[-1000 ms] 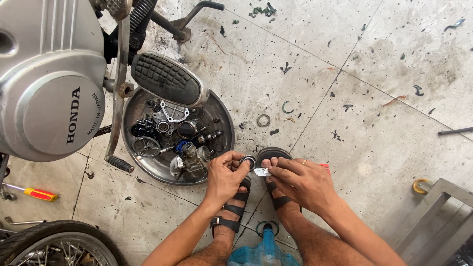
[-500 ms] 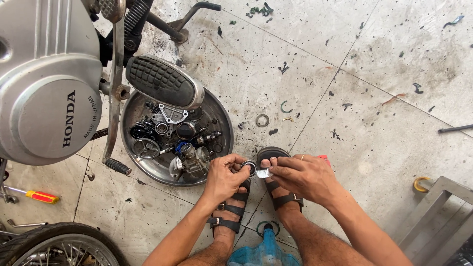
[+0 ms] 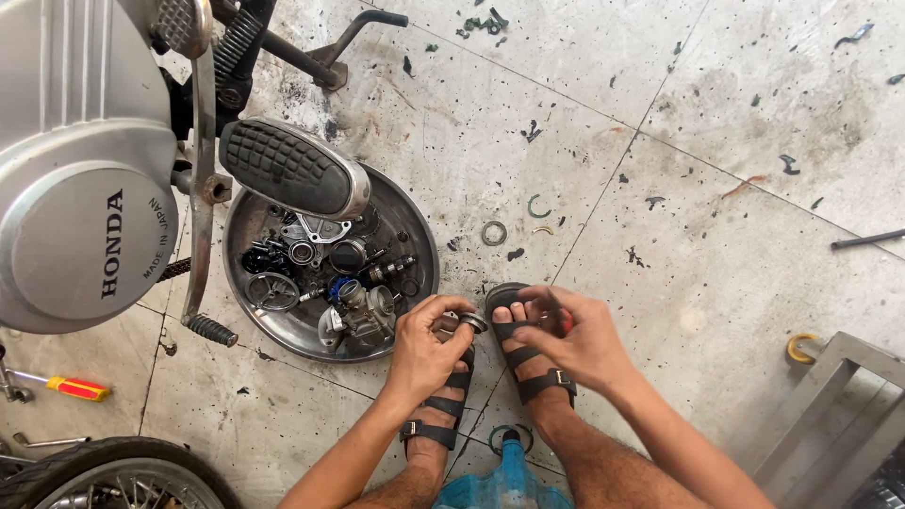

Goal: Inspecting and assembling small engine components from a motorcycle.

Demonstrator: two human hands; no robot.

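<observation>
A small metal ring (image 3: pixel 472 322) is pinched in the left hand (image 3: pixel 426 349), just right of the round metal tray (image 3: pixel 415 236) (filled with engine parts). The right hand (image 3: pixel 575 341) is held beside it, farther from the tray, above sandalled feet.

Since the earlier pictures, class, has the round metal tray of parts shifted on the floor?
No. The round metal tray sits under the footrest pad, by the same floor joint; only the camera moved.

Stained, speckled grey concrete floor (image 3: pixel 660 113) in large slabs with thin joints, lit by even daylight.
</observation>
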